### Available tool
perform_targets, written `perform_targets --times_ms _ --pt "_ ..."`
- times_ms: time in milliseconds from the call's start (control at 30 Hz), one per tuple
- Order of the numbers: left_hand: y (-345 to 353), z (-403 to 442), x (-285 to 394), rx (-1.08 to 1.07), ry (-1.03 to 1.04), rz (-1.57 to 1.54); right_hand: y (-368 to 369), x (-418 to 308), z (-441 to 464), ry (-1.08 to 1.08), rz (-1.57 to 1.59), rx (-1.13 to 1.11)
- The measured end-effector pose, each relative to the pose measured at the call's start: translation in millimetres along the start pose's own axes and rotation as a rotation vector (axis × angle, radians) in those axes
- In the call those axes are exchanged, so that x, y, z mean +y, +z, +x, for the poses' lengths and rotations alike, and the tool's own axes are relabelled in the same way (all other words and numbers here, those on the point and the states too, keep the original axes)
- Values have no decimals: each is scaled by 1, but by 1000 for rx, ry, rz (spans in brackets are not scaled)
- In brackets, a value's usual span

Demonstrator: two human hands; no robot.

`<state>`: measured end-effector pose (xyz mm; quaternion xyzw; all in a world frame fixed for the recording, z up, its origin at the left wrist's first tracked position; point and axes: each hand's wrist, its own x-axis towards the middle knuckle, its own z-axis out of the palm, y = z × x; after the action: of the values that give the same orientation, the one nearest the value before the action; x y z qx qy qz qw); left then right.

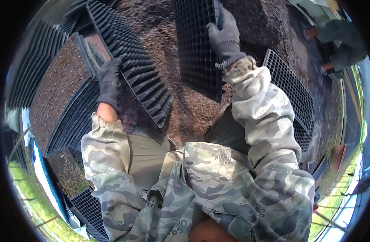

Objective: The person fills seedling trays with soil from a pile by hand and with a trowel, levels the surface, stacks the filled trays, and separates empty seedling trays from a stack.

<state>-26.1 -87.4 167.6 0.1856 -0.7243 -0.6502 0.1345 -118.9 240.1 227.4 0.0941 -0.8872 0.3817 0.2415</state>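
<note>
My left hand (110, 82), in a dark glove, is closed on the near edge of a black seedling tray (134, 64). That tray is tilted on its side, with its rows of cell bottoms turned to the right. My right hand (226, 39), in a grey glove, grips the right edge of another seedling tray (197, 52). This second one stands steeply, its grid of cells facing me. Dark loose potting soil (162, 42) shows between and behind the two trays. The right thumb lies over the tray's edge; the other fingers are partly hidden behind it.
At left, a soil-filled tray (57, 80) tops a stack, with nested black trays (35, 60) behind it. More gridded trays (292, 86) lean at right. Another tray (90, 211) lies at lower left. Another person (342, 42) is at upper right.
</note>
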Motion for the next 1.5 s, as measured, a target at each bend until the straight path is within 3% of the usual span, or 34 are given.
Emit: perform_targets --times_ms 33,67,100,133,167,233,300,367,400,433,467,500,533,567,600,633,700,767,833,900,933,967,1000,1033,1067,1167,1233,1267,1300,1333,1367,1433,1500 --pt "7 -3 20 -30 172 231 -34 14 18 40 41 33" --pt "12 5 17 -22 399 352 -63 32 39 43 423 214" --pt "29 -2 40 -45 268 247 -94 45 52 17 802 406" --pt "38 1 54 -35 314 461 -147 67 56 152 500 358" --pt "50 13 61 -95 198 384 -207 90 50 292 207 307" --pt "72 27 69 -193 189 262 -297 133 12 319 73 395" --pt "88 34 91 -183 355 715 -369 170 -36 347 -116 475" --pt "90 55 80 -278 487 743 -423 232 -89 595 -241 580" --pt "92 57 76 -342 600 772 -417 222 -122 523 -331 574" --pt "97 46 76 -366 609 782 -410 201 -138 884 -59 837" --pt "101 33 75 -411 703 767 -413 227 -172 1006 -500 867" --pt "103 20 74 -451 794 749 -382 195 -195 829 -318 901" --pt "105 8 69 -455 796 756 -352 187 -224 767 -127 793" --pt "105 -5 60 -542 831 757 -320 188 -260 706 119 543" --pt "102 -15 50 -622 864 759 -286 198 -295 837 403 295" --pt "97 -21 40 -691 921 837 -243 215 -330 1017 336 123" --pt "96 -45 31 -746 977 954 -188 246 -358 1164 -162 -39" --pt "83 -52 7 -821 1056 962 -157 305 -360 1288 -629 92" --pt "75 -62 -7 -884 1015 1044 -167 334 -333 1165 -807 -262" --pt "69 -65 -25 -939 1006 1115 -132 532 -413 1146 -653 -26" --pt "67 -71 -38 -1006 1007 1149 -153 499 -382 1058 -871 -291" --pt "67 -79 -46 -1027 974 1128 -165 468 -348 930 -1005 -471" --pt "69 -85 -53 -908 943 1261 -172 454 -320 827 -1072 -595" --pt "71 -88 -62 -786 913 1392 -184 454 -321 748 -1106 -656" --pt "76 -91 -75 -804 897 1377 -187 452 -301 689 -1114 -722" --pt "87 -105 -104 -14 734 1171 -200 447 -290 704 -992 -778" --pt "62 -101 -151 114 629 1115 -204 356 -231 850 -826 -1052" --pt "50 -100 -173 3 84 404 -201 357 -246 787 -708 -828" --pt "40 -102 -188 -98 -425 -328 -200 347 -247 906 -592 -757" --pt "39 -97 -196 322 -753 -398 -195 336 -248 1013 -464 -683" --pt "49 -99 -198 150 -748 -787 -193 341 -273 972 -409 -491" --pt "98 -103 -138 192 -549 -837 -183 334 -309 1125 -432 -234" --pt "109 -96 -109 116 -545 -879 -173 330 -336 1214 -565 -73"
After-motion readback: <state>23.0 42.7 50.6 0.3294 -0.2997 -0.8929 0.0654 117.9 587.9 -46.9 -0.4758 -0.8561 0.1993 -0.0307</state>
